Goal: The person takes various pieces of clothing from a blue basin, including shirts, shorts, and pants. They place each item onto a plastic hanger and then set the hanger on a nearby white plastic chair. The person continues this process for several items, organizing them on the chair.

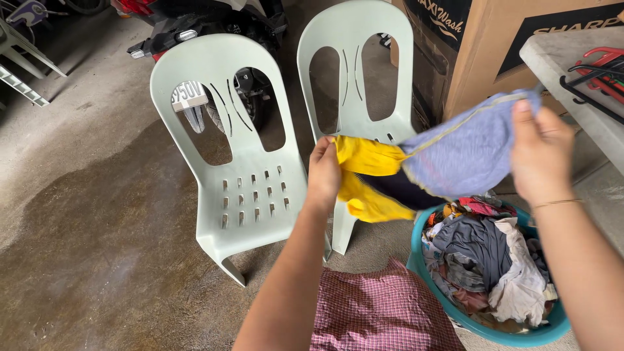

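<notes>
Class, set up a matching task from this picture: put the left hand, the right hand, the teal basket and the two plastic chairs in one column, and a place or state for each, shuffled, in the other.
Column one:
1. left hand
2. right hand
3. teal basket
4. plastic chairs

Column two:
A. heaped with mixed clothes
B. grips the yellow end of the garment
C. stand empty on the concrete floor
D. pinches the blue-grey end of the garment

Pairs: 1-B, 2-D, 3-A, 4-C

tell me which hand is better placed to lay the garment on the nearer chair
Left, probably. The left hand grips the garment's yellow end right in front of the nearer chair; the right hand holds the blue end farther away, above the basket.
</notes>
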